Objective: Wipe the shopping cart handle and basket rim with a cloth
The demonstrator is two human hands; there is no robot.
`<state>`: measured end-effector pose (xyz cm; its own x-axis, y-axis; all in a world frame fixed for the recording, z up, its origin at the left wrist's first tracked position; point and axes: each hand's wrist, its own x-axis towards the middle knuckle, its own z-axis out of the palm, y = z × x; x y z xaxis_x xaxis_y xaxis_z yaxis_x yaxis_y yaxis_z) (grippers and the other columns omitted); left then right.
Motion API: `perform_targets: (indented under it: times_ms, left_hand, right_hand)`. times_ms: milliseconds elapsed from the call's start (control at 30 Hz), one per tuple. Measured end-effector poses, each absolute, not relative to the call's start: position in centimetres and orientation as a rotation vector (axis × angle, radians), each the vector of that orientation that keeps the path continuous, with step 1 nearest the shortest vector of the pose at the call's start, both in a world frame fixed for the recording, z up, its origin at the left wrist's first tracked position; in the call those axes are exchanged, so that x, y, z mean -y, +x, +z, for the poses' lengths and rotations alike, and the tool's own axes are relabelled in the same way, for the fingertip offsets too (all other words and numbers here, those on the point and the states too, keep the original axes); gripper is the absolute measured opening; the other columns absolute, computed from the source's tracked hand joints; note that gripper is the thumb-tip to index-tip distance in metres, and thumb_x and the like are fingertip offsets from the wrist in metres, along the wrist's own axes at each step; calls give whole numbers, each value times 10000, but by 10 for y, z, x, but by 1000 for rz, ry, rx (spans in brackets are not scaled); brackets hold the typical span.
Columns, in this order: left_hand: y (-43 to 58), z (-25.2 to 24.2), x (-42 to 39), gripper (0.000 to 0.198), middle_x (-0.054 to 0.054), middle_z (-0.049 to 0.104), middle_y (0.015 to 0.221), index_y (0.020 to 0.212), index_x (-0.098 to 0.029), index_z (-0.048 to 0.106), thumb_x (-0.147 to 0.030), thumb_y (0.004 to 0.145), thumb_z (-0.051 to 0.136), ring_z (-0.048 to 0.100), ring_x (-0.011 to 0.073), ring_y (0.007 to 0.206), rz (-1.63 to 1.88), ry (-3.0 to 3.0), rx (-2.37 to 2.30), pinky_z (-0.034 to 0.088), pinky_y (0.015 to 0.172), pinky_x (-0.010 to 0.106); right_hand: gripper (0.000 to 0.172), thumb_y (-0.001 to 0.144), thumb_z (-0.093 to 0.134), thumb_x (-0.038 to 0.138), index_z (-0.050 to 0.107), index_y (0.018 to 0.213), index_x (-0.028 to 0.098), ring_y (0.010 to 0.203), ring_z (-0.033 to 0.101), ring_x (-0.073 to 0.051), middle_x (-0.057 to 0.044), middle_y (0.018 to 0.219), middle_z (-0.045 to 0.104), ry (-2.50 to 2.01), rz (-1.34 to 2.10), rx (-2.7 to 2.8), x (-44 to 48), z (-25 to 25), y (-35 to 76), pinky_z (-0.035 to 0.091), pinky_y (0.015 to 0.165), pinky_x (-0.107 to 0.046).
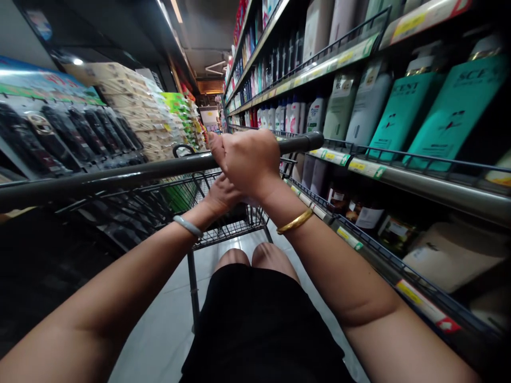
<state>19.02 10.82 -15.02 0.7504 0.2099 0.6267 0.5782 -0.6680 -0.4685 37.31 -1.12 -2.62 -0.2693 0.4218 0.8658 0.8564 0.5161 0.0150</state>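
My right hand (pixel 246 159) is wrapped round the dark handle bar (pixel 120 176) of a wire shopping cart (pixel 223 226); a gold bangle sits on that wrist. My left hand (pixel 221 196) lies just below and behind the right hand, under the bar, and its fingers are hidden; a pale bangle is on that wrist. Inside the cart I see a green item (pixel 179 194) and dark packages. My knees and black skirt show below the cart.
Shelves of shampoo bottles and teal boxes (pixel 403 109) run close along the right, with metal rails and price tags. Stacked cartons (pixel 131 101) and hanging dark goods line the left. A narrow tiled aisle floor (pixel 167 314) leads ahead.
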Motion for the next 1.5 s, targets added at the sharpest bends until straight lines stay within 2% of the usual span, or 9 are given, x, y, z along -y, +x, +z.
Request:
perform_targets:
  times_ms: [267,567,633,733,833,1100,1333,1400,1500]
  left_hand:
    - [168,-172,-77,271,45,730,1060,1073,-297,756,-117,905,642,620,214,977,-502,-2175,491,510,1018,432]
    - [150,-132,-64,284,64,687,1285,1251,-271,705,-346,1016,564,525,268,1353,-487,-2235,805,353,1193,557]
    - [146,-145,-62,305,69,682,1309,1257,-248,707,-354,1037,524,528,272,1370,-417,-2277,893,349,1197,567]
    - [145,-168,-58,346,84,713,1238,1177,-187,734,-379,1052,474,558,277,1339,-300,-2396,949,377,1182,562]
    - [146,-173,-52,419,81,718,1188,1174,-123,722,-392,1064,420,541,268,1344,-256,-2543,967,352,1191,596]
    - [123,-129,-26,404,24,608,1398,1081,-198,764,-560,963,627,375,281,1460,-591,-2154,1145,144,1229,618]
    - [88,-184,-25,374,43,723,1109,1088,-240,785,-429,1001,474,551,227,1149,-402,-2304,1204,384,1125,467]
    - [84,-179,-15,351,35,722,1155,1148,-289,780,-416,982,498,554,262,1229,-439,-2280,1251,373,1142,470]
    - [80,-150,-3,321,29,698,1288,1180,-312,775,-430,942,595,505,303,1345,-559,-2109,1277,316,1188,526]
  right_hand:
    - [718,1138,139,473,761,1041,128,862,660,-211,-136,898,755,-1044,-672,1903,13,-25,375,367,779,-348]
    - [934,1084,-33,628,769,1128,152,1042,727,-247,-123,1069,785,-1115,-667,1974,19,-22,379,397,823,-345]
    - [1206,933,-287,686,748,1212,134,1108,729,-251,-109,1085,765,-1146,-725,1993,18,-20,380,392,826,-331]
    - [1619,481,-611,574,716,1296,131,1165,718,-234,-81,1109,729,-1192,-798,2010,14,-17,379,374,817,-339]
    - [1689,315,-605,517,690,1344,174,1203,686,-176,-15,1136,711,-1237,-778,2004,11,-14,377,348,794,-359]
    - [1682,330,-593,472,623,1417,61,1208,661,-145,-21,1147,668,-1217,-780,2025,20,-9,379,375,822,-384]
    - [1718,278,-625,492,717,1280,106,1207,688,-178,-40,1104,716,-1230,-753,2001,16,-12,377,370,817,-338]
    - [1634,414,-606,559,713,1292,160,1190,685,-158,-11,1139,717,-1253,-777,1983,12,-13,376,373,829,-335]
    - [1294,830,-402,651,738,1243,197,1086,706,-169,12,1102,751,-1236,-797,1924,10,-16,378,375,798,-364]
